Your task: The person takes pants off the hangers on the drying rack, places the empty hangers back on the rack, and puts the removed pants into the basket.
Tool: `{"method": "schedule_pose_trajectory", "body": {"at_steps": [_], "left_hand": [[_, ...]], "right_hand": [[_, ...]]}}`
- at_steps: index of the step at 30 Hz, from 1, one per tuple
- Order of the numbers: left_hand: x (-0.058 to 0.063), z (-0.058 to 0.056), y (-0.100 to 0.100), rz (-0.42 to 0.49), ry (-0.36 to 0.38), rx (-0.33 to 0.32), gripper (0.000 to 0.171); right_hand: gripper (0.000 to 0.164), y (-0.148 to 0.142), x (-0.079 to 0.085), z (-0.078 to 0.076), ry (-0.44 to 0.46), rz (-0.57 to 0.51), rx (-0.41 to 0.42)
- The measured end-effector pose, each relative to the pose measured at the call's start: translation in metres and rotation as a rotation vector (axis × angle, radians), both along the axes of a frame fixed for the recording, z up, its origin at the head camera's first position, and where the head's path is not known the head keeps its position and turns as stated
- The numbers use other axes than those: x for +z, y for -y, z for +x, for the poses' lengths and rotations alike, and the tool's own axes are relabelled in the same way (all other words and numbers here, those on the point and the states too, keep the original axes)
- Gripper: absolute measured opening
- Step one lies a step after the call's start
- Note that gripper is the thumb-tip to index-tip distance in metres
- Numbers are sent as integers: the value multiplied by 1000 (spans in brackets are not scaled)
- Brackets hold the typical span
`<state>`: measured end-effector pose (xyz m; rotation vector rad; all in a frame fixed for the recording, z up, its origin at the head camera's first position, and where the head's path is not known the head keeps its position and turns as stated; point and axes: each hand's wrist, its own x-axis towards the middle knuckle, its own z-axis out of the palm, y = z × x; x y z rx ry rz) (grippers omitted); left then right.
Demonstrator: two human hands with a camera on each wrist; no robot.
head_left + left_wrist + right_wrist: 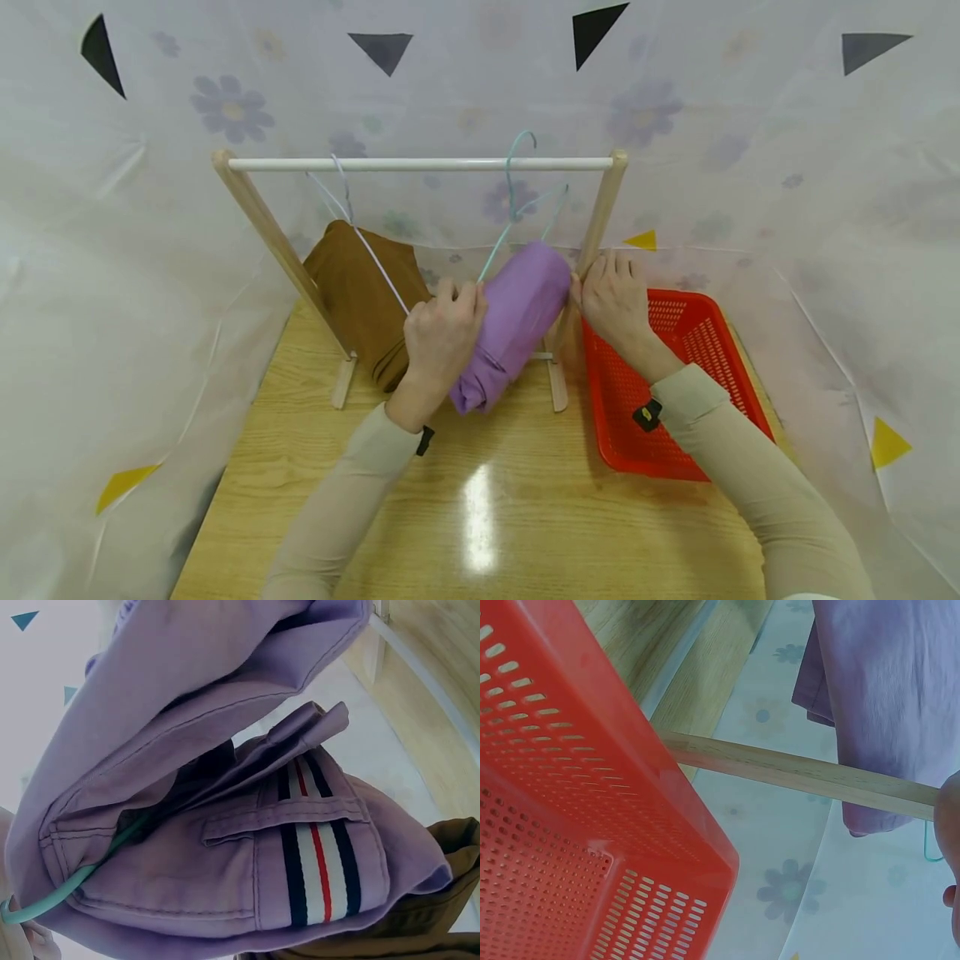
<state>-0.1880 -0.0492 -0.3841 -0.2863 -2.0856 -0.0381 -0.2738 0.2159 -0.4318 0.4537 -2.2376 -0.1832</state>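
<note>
Purple trousers [513, 325], folded, hang on a mint-green hanger [512, 179] whose hook is over the rack's white rail [420, 165]. My left hand [447, 329] grips the hanger's lower left corner beside the cloth. In the left wrist view, the hanger's bar [56, 898] runs into the fold of the trousers, by a striped waistband. My right hand [611, 296] holds the rack's right wooden post [602, 208], close to the trousers' far end; its fingertips are hidden. In the right wrist view, the post [802, 774] runs up to that hand.
Brown trousers [367, 292] hang from a lilac hanger [378, 265] at the rack's left. A red perforated basket [611, 450] stands on the wooden table [360, 500], right of the rack and under my right forearm. Patterned white sheeting surrounds the table.
</note>
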Motion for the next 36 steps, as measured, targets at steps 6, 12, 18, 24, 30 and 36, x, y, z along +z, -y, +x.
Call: {"method": "schedule_pose_trajectory", "body": {"at_steps": [6,12,18,24,30,36], "left_hand": [[5,2,4,-1,-20,16,34],[12,7,9,-10,-32,34,35],[21,14,15,13,-32,25,33],[27,24,19,21,-24,34,35],[30,33,22,32,-30,23,34],[31,42,23,66,-19,10,34]], "right_hand": [[41,1,1,0,-14,1,-7],[41,1,0,0,-31,12,-20],[44,1,0,1,-6,9,-21],[46,-1,-1,3,9,-2,10],[43,-2,0,3,4,0,19],[47,-3,0,2,-4,2,20]]}}
